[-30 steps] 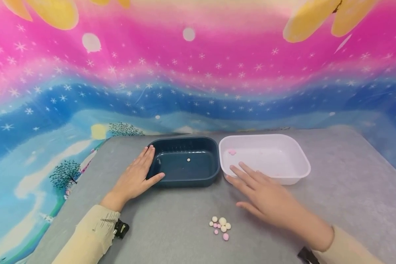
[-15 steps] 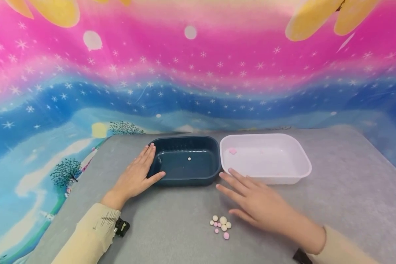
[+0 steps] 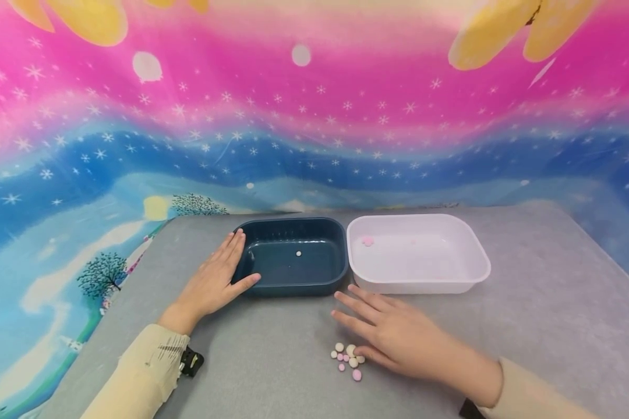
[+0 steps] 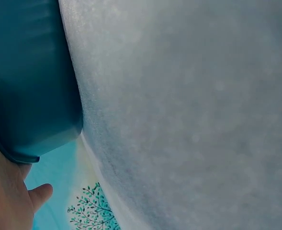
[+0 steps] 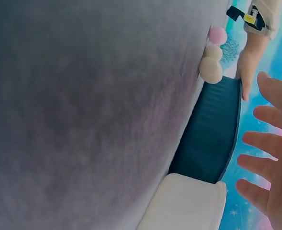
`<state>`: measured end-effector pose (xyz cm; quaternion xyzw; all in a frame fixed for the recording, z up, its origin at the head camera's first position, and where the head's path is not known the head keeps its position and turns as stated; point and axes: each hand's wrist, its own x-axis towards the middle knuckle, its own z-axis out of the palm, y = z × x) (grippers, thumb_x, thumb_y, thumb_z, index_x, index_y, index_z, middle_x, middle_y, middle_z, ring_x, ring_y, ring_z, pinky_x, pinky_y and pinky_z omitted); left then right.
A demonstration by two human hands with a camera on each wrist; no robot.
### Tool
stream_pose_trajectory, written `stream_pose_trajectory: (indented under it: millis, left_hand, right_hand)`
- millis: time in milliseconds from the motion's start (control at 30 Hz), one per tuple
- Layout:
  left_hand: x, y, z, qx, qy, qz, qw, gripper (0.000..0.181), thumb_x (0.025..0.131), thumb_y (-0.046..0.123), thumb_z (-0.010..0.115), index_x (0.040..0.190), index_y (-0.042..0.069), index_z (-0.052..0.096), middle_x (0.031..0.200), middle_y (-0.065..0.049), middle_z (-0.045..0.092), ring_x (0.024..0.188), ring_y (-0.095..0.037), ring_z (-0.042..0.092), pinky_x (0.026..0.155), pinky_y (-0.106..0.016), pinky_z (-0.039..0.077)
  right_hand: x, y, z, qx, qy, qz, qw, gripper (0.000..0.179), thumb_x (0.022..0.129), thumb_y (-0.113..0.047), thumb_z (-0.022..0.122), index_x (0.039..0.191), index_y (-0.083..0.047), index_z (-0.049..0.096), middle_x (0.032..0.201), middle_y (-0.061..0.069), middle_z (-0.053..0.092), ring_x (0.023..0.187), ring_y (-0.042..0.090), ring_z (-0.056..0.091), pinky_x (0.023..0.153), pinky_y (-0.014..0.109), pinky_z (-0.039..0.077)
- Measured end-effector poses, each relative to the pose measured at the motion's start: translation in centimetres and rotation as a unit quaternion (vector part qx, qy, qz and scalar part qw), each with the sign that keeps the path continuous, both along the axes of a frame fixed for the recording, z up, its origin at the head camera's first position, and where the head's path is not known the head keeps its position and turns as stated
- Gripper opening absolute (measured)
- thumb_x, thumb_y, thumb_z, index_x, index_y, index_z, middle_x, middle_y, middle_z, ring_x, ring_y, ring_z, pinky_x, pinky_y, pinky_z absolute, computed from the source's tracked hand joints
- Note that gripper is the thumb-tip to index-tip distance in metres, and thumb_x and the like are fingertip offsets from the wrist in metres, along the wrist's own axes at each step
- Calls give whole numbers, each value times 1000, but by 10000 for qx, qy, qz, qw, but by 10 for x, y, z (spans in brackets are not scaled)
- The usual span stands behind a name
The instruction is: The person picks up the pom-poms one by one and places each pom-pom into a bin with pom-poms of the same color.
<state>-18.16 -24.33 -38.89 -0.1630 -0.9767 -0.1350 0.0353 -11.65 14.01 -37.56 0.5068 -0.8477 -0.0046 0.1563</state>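
My left hand (image 3: pixel 212 283) rests with straight fingers on the left rim of a dark teal tub (image 3: pixel 293 288). One small white ball (image 3: pixel 299 254) lies on that tub's floor. My right hand (image 3: pixel 406 337) hovers in front of a white tub (image 3: pixel 419 285), fingers spread and holding nothing. Its thumb is close beside a cluster of small pink and cream balls (image 3: pixel 351 350) on the grey table; whether it touches them I cannot tell. In the right wrist view the spread fingers (image 5: pixel 260 167) show nothing between them. Small pink pieces (image 3: pixel 367 241) lie inside the white tub.
The two tubs stand side by side on a grey cloth-covered table (image 3: pixel 272 361). Behind and left of it hangs a colourful printed backdrop (image 3: pixel 314 116). A black device (image 3: pixel 191 362) is strapped at the left wrist.
My right hand has moved left and toward me, from over the white tub's front rim to beside the ball cluster. The left hand has stayed on the teal tub.
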Motion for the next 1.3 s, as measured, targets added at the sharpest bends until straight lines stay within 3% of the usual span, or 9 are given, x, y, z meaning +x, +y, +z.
stream_pose_trajectory:
  millis: [400, 667, 1100, 1300]
  left_hand:
    - [0, 0, -1, 11, 2, -52, 10000, 94, 96, 66, 45, 161, 10, 5, 169, -6, 1, 157, -29, 3, 121, -58, 20]
    - [0, -1, 1, 64, 46, -24, 10000, 94, 97, 65, 45, 161, 11, 5, 169, -6, 1, 157, -30, 4, 119, -61, 21]
    - [-2, 1, 0, 60, -56, -21, 10000, 93, 97, 65, 44, 161, 12, 3, 169, -3, -1, 157, -28, 2, 120, -59, 20]
    - [-1, 0, 0, -3, -33, 3, 10000, 93, 97, 65, 44, 161, 10, 5, 169, -5, 1, 157, -28, 3, 120, -59, 21]
  right_hand:
    - [0, -3, -6, 116, -333, 89, 9993, 58, 94, -48, 63, 143, -18, 55, 151, 6, 50, 141, 33, 46, 104, 45, 50]
    - [-4, -4, -10, 91, -689, 158, 9975, 56, 92, -49, 64, 138, -19, 60, 145, 2, 55, 134, 25, 50, 94, 41, 55]
    - [-10, -4, -11, 91, -1323, 574, 9895, 41, 91, -43, 67, 125, -20, 68, 115, -10, 60, 99, 7, 49, 81, 25, 52]
    - [-11, -5, -11, 122, -1611, 712, 9843, 35, 90, -39, 70, 118, -19, 70, 106, -12, 59, 92, 4, 47, 77, 19, 49]
